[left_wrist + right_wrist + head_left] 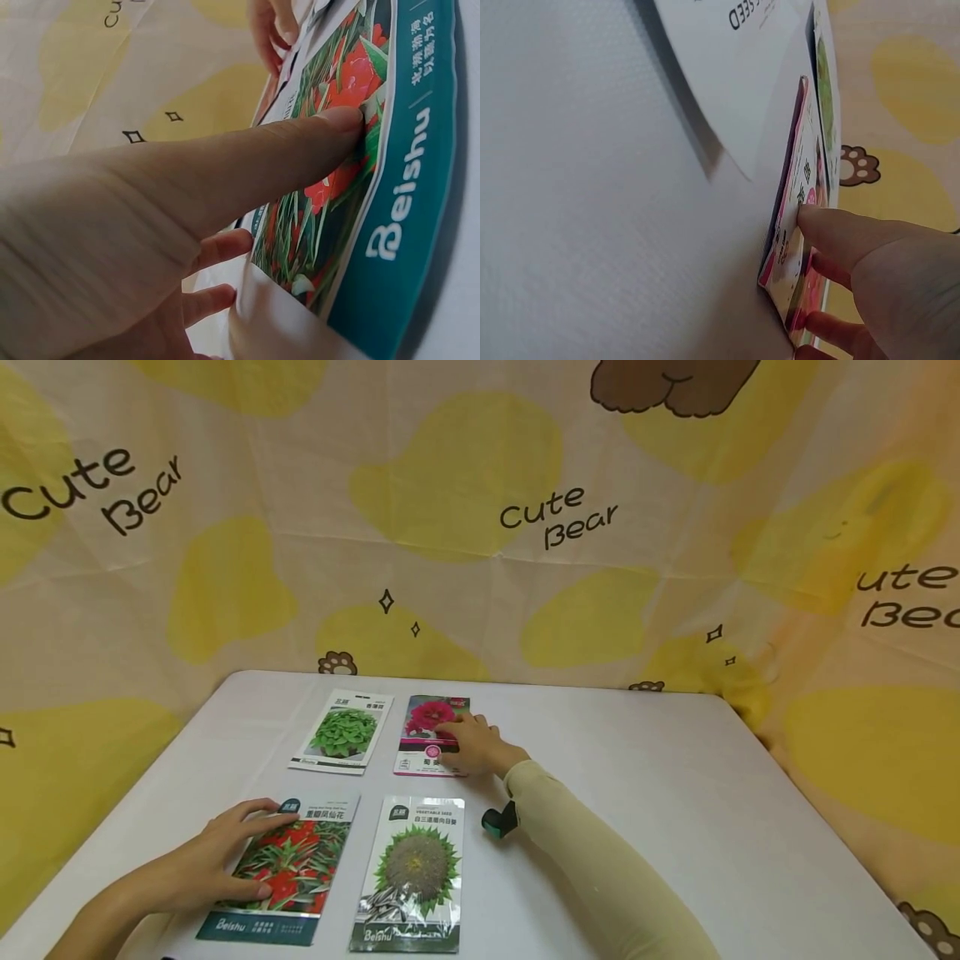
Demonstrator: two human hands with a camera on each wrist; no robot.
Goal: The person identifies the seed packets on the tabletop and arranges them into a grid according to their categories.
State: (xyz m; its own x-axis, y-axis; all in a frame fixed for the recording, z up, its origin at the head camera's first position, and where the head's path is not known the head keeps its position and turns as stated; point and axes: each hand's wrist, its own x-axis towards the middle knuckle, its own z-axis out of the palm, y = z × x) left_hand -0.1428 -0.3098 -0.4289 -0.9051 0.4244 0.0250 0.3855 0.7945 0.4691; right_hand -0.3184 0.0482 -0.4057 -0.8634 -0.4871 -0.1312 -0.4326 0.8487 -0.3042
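Note:
My left hand (201, 865) rests on a seed packet with red flowers (292, 870) at the near left of the table. In the left wrist view its thumb (300, 146) lies on the red-flower picture, with the fingers spread towards the packet's edge. My right hand (480, 745) reaches to the far row and touches a pink-flower seed packet (422, 747), covering its right part. The right wrist view shows the thumb (829, 225) on that packet's printed face. Both packets lie on the table.
A green-leaf seed packet (343, 732) lies left of the pink one. Nearer stands out a sunflower seed packet (414, 872), flat beside the red-flower packet. All are on the white table (645, 777). A yellow-patterned cloth (450, 527) hangs behind it.

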